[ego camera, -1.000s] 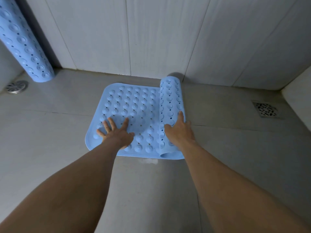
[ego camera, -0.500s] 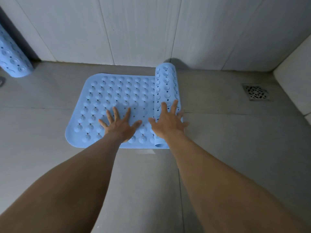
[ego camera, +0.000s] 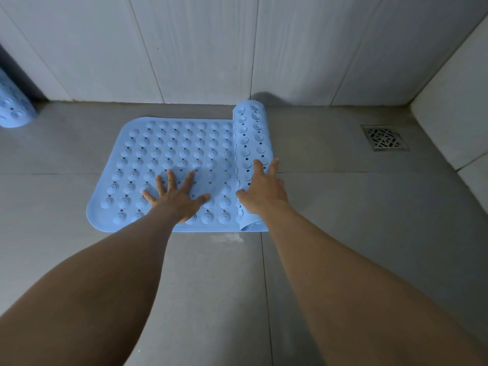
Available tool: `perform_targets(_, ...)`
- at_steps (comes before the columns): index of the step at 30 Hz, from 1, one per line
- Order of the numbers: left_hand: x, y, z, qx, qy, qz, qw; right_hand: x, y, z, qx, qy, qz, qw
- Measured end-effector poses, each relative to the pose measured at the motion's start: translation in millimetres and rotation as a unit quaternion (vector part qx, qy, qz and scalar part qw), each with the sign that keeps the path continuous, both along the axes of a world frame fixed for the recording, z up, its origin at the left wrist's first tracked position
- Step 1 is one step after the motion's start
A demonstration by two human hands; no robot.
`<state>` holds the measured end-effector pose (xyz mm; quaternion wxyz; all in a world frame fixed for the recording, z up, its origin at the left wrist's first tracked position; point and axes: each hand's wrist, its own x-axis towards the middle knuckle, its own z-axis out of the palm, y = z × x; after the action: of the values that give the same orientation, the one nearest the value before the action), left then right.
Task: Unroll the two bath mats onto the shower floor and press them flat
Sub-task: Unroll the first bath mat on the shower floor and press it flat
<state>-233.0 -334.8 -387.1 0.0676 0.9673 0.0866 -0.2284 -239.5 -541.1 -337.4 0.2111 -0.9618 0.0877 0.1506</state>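
We are pinning the bath mat (ego camera: 171, 143) with our left hand (ego camera: 177, 200), fingers (ego camera: 171, 180) splayed, and easing its roll (ego camera: 250, 133) rightward with our right hand (ego camera: 264, 190), fingers straight, ideally pushing evenly

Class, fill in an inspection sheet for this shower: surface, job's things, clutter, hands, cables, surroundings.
Surface: grey tiled floor, a pale smear on it.
Job's things: blue mat partly unrolled, its roll at the right end; second mat rolled up, far left.
Clutter: nothing seen.
Hands: left hand flat on the blue mat; right hand open against the roll.
Cables: nothing seen.
Surroundings: tiled wall, floor drain at right.
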Motion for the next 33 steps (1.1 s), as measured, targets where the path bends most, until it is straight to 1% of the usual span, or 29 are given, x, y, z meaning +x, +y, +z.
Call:
perform_targets(4, 2.4, -11.7, 1.7, 0.011, -0.008, 0.017, 1.000, -2.6, -4.2, -5.2, -0.058, -0.007, 0.004, 0.998)
perform_targets(7, 1.8, -25.3, -1.7, 0.003, -0.024, 0.013, 1.000, -1.5, -10.2, -7.3, -0.045, -0.030, 0.007, 0.998)
perform_targets(9, 0.5, -33.8, -7.4, 0.004, -0.034, -0.014, 0.999, 1.6, -18.7, -7.2, -0.040, -0.036, 0.007, 0.999)
perform_targets(12, 1.8, -45.5, -13.4, 0.006, -0.050, -0.022, 0.998, 6.6, -32.7, -8.6, -0.057, -0.038, 0.011, 0.998)
perform_targets(14, 3.8, -52.0, -14.4, 0.003, -0.066, -0.026, 0.997, 10.8, -41.8, -10.0, -0.071, -0.032, 0.000, 0.997)
perform_targets(17, 6.7, -67.6, -13.6, -0.008, -0.083, -0.059, 0.995, 16.4, -58.6, -10.7, -0.090, -0.009, -0.005, 0.996)
perform_targets(21, 12.5, -102.4, -15.1, -0.013, -0.081, -0.093, 0.992, 16.1, -80.0, -9.8, -0.057, -0.005, -0.007, 0.998)
perform_targets(23, 14.1, -115.9, -16.8, -0.003, -0.082, -0.104, 0.991, 14.2, -86.8, -11.6, -0.063, -0.003, 0.002, 0.998)
perform_targets(27, 15.4, -131.6, -19.6, -0.005, -0.108, -0.119, 0.987, 11.7, -100.3, -18.7, -0.109, -0.020, 0.022, 0.994)
perform_targets(29, 16.3, -139.4, -21.7, -0.010, -0.112, -0.130, 0.985, 11.2, -108.6, -22.2, -0.110, -0.027, 0.016, 0.993)
perform_targets(33, 16.7, -150.3, -28.1, 0.009, -0.118, -0.134, 0.984, 9.1, -124.3, -30.8, -0.105, -0.047, 0.010, 0.993)
